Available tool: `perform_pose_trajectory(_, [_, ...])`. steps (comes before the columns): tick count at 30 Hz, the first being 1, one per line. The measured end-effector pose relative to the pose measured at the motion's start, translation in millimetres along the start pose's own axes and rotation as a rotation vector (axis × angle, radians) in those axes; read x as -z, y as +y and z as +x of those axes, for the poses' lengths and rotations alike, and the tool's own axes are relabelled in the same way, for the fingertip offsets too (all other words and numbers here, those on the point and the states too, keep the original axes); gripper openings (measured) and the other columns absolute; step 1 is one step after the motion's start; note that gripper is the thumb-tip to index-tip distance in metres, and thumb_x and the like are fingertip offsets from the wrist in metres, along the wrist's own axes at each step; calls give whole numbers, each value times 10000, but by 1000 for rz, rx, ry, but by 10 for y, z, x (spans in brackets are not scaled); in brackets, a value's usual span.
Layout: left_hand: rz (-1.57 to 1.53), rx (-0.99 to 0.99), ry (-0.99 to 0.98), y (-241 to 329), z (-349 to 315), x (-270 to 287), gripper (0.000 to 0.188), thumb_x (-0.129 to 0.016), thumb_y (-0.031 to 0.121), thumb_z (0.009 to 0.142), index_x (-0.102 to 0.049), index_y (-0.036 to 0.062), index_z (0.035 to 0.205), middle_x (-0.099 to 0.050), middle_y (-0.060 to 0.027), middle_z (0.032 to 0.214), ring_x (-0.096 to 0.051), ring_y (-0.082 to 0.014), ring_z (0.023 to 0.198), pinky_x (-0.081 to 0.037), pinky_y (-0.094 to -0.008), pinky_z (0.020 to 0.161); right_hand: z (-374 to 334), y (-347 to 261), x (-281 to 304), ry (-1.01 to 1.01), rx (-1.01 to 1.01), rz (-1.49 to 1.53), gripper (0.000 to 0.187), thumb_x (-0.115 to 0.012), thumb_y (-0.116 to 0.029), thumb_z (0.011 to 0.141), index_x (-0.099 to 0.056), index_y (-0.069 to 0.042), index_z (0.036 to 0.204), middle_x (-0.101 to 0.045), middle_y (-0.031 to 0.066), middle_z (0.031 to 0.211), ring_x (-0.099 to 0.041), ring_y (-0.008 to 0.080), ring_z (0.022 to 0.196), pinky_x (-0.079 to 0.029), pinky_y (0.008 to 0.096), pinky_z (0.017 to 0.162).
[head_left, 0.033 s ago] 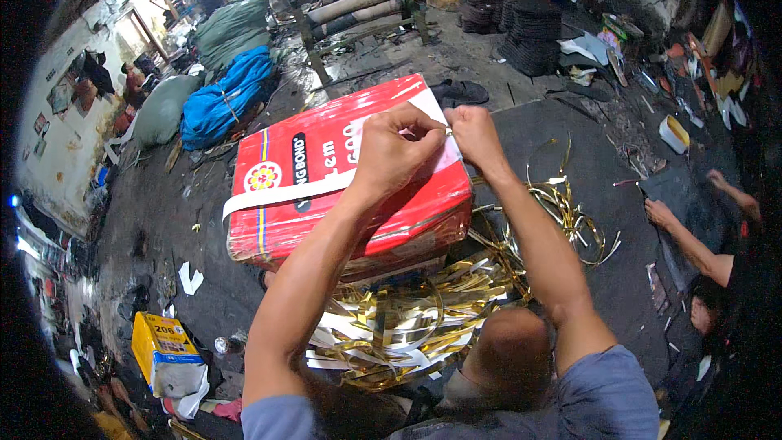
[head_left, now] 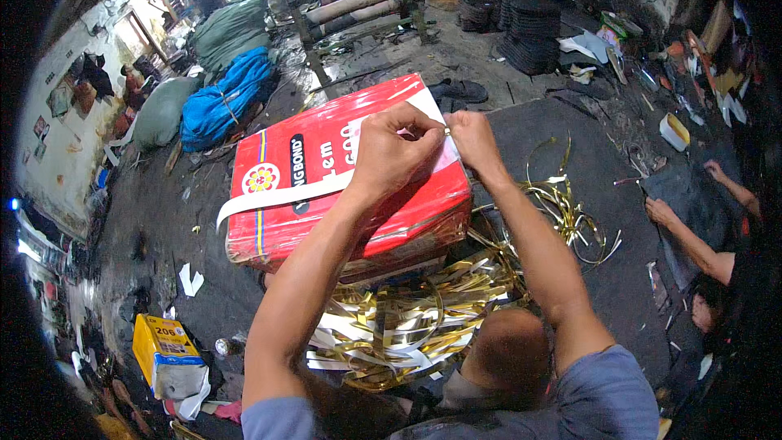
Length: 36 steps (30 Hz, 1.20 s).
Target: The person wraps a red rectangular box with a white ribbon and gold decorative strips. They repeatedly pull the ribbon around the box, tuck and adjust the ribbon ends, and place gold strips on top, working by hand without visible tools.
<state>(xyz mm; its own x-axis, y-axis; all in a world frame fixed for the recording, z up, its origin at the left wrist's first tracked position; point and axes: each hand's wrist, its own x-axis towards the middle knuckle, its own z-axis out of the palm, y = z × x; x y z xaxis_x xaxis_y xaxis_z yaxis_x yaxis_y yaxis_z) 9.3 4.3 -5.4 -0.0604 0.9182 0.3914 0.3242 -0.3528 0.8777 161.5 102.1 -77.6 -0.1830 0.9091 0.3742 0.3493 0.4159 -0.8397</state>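
Small gold-and-pale scrap (head_left: 447,131), blurred, is at the upper right of a glossy red cardboard box (head_left: 366,224), just above its top face. Left hand (head_left: 401,140): thumb and forefinger pinched on the scrap. Right hand (head_left: 474,143): fingers curled in, tips meeting the left's; cannot tell whether it grips the scrap too. Flat, matte white strip (head_left: 285,195) crosses the box top, its near end curling past the left edge, its other end passing behind the left wrist; a join with the scrap is hidden.

Box wrapped in shiny, wrinkled clear film, lower edges scuffed. Printing: round flower emblem (head_left: 261,180) in red and yellow on white, yellow-and-blue stripe (head_left: 261,234), black rounded panel (head_left: 296,155) with pale capitals, larger white lettering (head_left: 327,155) alongside, partly covered by the hand.

Below the box, a heap of metallic gold and white ribbons (head_left: 391,330); looser gold curls (head_left: 582,216) to the right. Lower left, a yellow, blue and white printed carton (head_left: 153,341). Far right, a co-worker's hand (head_left: 662,213) on a dark sheet (head_left: 692,204).
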Motion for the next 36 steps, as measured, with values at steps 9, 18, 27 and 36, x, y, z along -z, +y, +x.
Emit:
perform_pose_trajectory(9, [0, -26, -1, -29, 48, 1, 54, -783, 63, 844, -790, 14, 865, -766, -57, 810, -676, -88, 701, -547, -266, 639, -398, 901, -449, 37, -100, 85, 376, -607, -258, 998, -677, 76, 839, -666, 297, 807, -646, 422, 694, -477, 503, 685])
perform_pose_trajectory(18, [73, -50, 44, -57, 18, 17, 49, -784, 59, 846, -782, 11, 853, -756, -51, 797, -669, -82, 697, -544, -255, 653, -1058, 1963, -736, 27, -304, -42, 417, -602, -295, 984, -670, 65, 785, -662, 246, 742, -603, 291, 639, -458, 489, 645])
perform_pose_trajectory(27, [78, -9, 7, 1, 3, 23, 39, -782, 51, 857, -787, 14, 864, -751, -55, 861, -677, -94, 755, -549, -257, 679, -1776, 2600, -695, -233, -228, -579, 286, -595, -200, 941, -728, 50, 897, -719, 310, 956, -698, 507, 940, -562, 565, 841])
perform_pose_trajectory(36, [180, -152, -14, 16, 36, 24, 40, -772, 31, 859, -799, 24, 889, -745, -72, 868, -685, -120, 743, -542, -270, 652, -1849, 2836, -601, -102, -811, -548, 278, -623, -179, 923, -715, 66, 1017, -733, 318, 1029, -721, 487, 999, -586, 540, 883])
